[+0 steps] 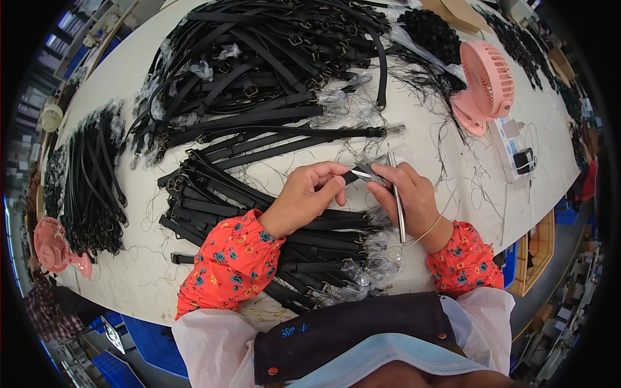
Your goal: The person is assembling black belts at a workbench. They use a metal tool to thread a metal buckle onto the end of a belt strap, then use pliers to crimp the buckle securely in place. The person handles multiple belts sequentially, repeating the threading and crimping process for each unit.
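Note:
My left hand point(314, 197) is closed, its thumb and forefinger pinching one end of a black strap point(352, 176). My right hand point(411, 197) grips the strap's other side, where a bit of clear plastic wrap point(375, 161) shows. A slim silver metal tool point(397, 210) is tucked in the fingers of that hand and points down toward me; its exact kind cannot be made out. Beneath both hands lies a layered stack of black belts point(323, 246) with metal buckles at the left and plastic-wrapped ends at the right.
A large heap of black belts point(259, 58) covers the far part of the white table point(466, 200). Another bundle of straps point(94, 187) lies at the left. Pink fans point(485, 81) stand at both sides. A white power strip point(508, 145) sits at the right, with loose black threads around.

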`<move>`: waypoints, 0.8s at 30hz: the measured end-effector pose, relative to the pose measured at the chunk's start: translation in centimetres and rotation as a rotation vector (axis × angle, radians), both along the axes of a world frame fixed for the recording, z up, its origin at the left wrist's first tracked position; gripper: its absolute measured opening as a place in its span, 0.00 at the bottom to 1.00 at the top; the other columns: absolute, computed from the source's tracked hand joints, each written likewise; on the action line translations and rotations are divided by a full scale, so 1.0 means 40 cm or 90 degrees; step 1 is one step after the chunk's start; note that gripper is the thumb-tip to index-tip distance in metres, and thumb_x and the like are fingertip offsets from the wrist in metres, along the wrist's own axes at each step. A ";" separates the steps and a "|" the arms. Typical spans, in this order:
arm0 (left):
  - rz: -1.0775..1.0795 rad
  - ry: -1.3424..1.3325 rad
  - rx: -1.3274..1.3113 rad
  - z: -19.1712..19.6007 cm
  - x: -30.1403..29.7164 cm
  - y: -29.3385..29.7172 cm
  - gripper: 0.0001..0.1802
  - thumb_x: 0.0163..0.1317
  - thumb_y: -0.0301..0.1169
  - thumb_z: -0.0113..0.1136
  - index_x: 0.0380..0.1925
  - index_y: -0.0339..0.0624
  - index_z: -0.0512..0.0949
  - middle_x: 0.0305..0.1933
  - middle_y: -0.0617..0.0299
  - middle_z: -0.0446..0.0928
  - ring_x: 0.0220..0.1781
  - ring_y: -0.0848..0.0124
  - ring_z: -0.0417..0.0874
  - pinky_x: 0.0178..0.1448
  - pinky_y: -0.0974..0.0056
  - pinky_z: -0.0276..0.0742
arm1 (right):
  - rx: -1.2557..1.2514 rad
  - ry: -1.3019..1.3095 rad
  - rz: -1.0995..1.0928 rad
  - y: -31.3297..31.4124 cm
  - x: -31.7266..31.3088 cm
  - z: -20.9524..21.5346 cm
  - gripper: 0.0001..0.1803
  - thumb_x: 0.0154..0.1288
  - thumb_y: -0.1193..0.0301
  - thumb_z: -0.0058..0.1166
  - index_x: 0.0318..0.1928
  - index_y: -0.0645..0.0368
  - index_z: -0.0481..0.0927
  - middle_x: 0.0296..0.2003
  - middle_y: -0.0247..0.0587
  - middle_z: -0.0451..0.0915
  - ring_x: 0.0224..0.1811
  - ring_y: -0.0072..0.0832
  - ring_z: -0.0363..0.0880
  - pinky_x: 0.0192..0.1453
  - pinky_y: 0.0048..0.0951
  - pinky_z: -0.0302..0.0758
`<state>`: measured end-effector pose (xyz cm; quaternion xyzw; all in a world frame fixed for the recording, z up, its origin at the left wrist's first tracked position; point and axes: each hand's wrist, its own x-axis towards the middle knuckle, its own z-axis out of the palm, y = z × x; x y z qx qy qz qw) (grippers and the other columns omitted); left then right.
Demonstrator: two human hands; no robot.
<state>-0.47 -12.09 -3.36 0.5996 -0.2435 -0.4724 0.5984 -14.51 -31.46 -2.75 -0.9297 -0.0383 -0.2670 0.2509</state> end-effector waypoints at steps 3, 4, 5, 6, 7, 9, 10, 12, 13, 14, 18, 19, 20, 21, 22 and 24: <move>-0.010 -0.027 0.013 0.007 -0.002 -0.003 0.17 0.73 0.32 0.55 0.55 0.31 0.79 0.30 0.66 0.82 0.28 0.85 0.74 0.30 0.75 0.67 | 0.020 -0.007 -0.002 0.005 -0.001 0.006 0.18 0.63 0.73 0.69 0.53 0.56 0.79 0.29 0.40 0.76 0.21 0.35 0.77 0.23 0.35 0.73; -0.019 -0.040 0.031 0.018 -0.005 -0.004 0.17 0.73 0.32 0.56 0.55 0.31 0.79 0.29 0.66 0.83 0.29 0.84 0.76 0.31 0.75 0.68 | 0.016 -0.028 -0.008 0.000 -0.002 0.002 0.17 0.63 0.74 0.68 0.52 0.56 0.80 0.29 0.40 0.76 0.21 0.35 0.77 0.23 0.35 0.73; -0.026 -0.054 0.048 0.026 -0.007 -0.004 0.17 0.73 0.31 0.56 0.54 0.31 0.79 0.29 0.66 0.83 0.30 0.84 0.77 0.33 0.74 0.68 | 0.011 -0.049 -0.013 -0.011 -0.001 -0.006 0.16 0.64 0.75 0.67 0.51 0.56 0.80 0.28 0.40 0.76 0.21 0.35 0.77 0.23 0.34 0.73; -0.025 -0.052 0.047 0.029 -0.007 -0.004 0.17 0.73 0.31 0.56 0.55 0.31 0.79 0.29 0.66 0.83 0.30 0.84 0.77 0.33 0.74 0.69 | 0.007 -0.070 -0.017 -0.016 -0.001 -0.009 0.15 0.64 0.75 0.67 0.50 0.56 0.80 0.28 0.39 0.76 0.21 0.35 0.77 0.23 0.34 0.73; -0.024 -0.050 0.046 0.031 -0.007 -0.004 0.17 0.73 0.31 0.56 0.55 0.31 0.79 0.29 0.66 0.83 0.31 0.83 0.78 0.34 0.74 0.69 | 0.013 -0.055 -0.017 -0.013 -0.004 -0.007 0.14 0.64 0.76 0.66 0.49 0.56 0.80 0.28 0.39 0.76 0.21 0.35 0.77 0.23 0.34 0.73; -0.021 -0.045 0.048 0.033 -0.007 -0.003 0.17 0.73 0.31 0.56 0.55 0.30 0.79 0.29 0.65 0.83 0.31 0.83 0.78 0.36 0.74 0.70 | 0.028 -0.026 -0.017 0.001 -0.008 0.002 0.12 0.65 0.77 0.65 0.48 0.56 0.81 0.28 0.39 0.77 0.21 0.35 0.77 0.24 0.34 0.73; -0.020 -0.040 0.050 0.034 -0.007 -0.003 0.17 0.73 0.31 0.56 0.55 0.30 0.79 0.29 0.65 0.83 0.31 0.82 0.78 0.36 0.74 0.71 | 0.037 -0.033 -0.014 0.002 -0.004 0.003 0.12 0.65 0.77 0.64 0.48 0.56 0.81 0.28 0.40 0.77 0.21 0.36 0.78 0.24 0.35 0.74; -0.024 -0.029 0.058 0.037 -0.006 -0.003 0.16 0.73 0.30 0.56 0.54 0.31 0.78 0.29 0.65 0.83 0.32 0.82 0.78 0.38 0.74 0.71 | 0.055 -0.049 -0.012 -0.001 0.005 0.004 0.11 0.66 0.77 0.64 0.47 0.56 0.81 0.28 0.40 0.78 0.21 0.37 0.78 0.25 0.35 0.74; -0.029 -0.021 0.065 0.040 -0.003 -0.003 0.16 0.72 0.30 0.55 0.54 0.31 0.78 0.29 0.65 0.83 0.32 0.82 0.78 0.38 0.74 0.72 | 0.052 -0.039 -0.012 -0.005 0.005 0.003 0.10 0.66 0.77 0.63 0.47 0.56 0.81 0.28 0.40 0.78 0.22 0.37 0.78 0.25 0.35 0.74; -0.033 -0.013 0.071 0.041 -0.002 -0.003 0.16 0.72 0.30 0.55 0.54 0.31 0.78 0.29 0.65 0.83 0.32 0.82 0.78 0.38 0.74 0.72 | 0.049 -0.030 -0.011 -0.012 0.003 0.002 0.10 0.66 0.77 0.63 0.47 0.56 0.81 0.28 0.40 0.79 0.22 0.37 0.78 0.25 0.35 0.74; 0.000 -0.079 0.021 0.004 0.000 -0.001 0.15 0.73 0.31 0.56 0.56 0.37 0.79 0.30 0.68 0.82 0.26 0.87 0.73 0.31 0.77 0.68 | 0.012 -0.054 -0.034 -0.052 0.007 0.018 0.09 0.67 0.77 0.62 0.46 0.56 0.81 0.28 0.41 0.79 0.22 0.38 0.78 0.25 0.35 0.74; 0.003 -0.097 0.010 -0.010 0.002 0.001 0.15 0.73 0.30 0.56 0.56 0.37 0.79 0.30 0.68 0.82 0.28 0.86 0.75 0.34 0.76 0.70 | -0.002 -0.040 -0.074 -0.063 0.004 0.019 0.08 0.66 0.77 0.63 0.45 0.56 0.82 0.28 0.40 0.79 0.25 0.38 0.79 0.28 0.35 0.75; 0.005 -0.114 -0.001 -0.017 0.003 0.001 0.15 0.73 0.29 0.57 0.55 0.36 0.79 0.31 0.67 0.82 0.30 0.85 0.77 0.37 0.76 0.73 | -0.059 -0.038 -0.100 -0.073 0.004 0.021 0.08 0.65 0.77 0.63 0.44 0.56 0.82 0.29 0.40 0.80 0.28 0.38 0.80 0.31 0.35 0.75; 0.002 -0.129 0.013 -0.017 0.006 0.002 0.14 0.73 0.28 0.57 0.55 0.36 0.79 0.31 0.67 0.82 0.32 0.84 0.78 0.40 0.75 0.74 | -0.116 -0.036 -0.126 -0.083 0.007 0.025 0.09 0.64 0.77 0.64 0.44 0.55 0.82 0.30 0.40 0.80 0.31 0.38 0.81 0.35 0.36 0.76; 0.000 -0.144 0.027 -0.015 0.009 0.003 0.14 0.73 0.28 0.57 0.54 0.35 0.79 0.31 0.67 0.82 0.34 0.83 0.80 0.42 0.74 0.75 | -0.174 -0.034 -0.152 -0.091 0.012 0.031 0.09 0.63 0.77 0.64 0.43 0.55 0.82 0.31 0.40 0.80 0.34 0.39 0.82 0.38 0.37 0.77; -0.003 -0.190 0.050 -0.015 0.012 0.003 0.13 0.72 0.27 0.57 0.52 0.34 0.81 0.32 0.66 0.82 0.36 0.82 0.81 0.45 0.73 0.77 | -0.192 -0.071 -0.093 -0.093 0.024 0.038 0.12 0.59 0.74 0.67 0.44 0.54 0.82 0.37 0.40 0.82 0.44 0.42 0.81 0.51 0.40 0.75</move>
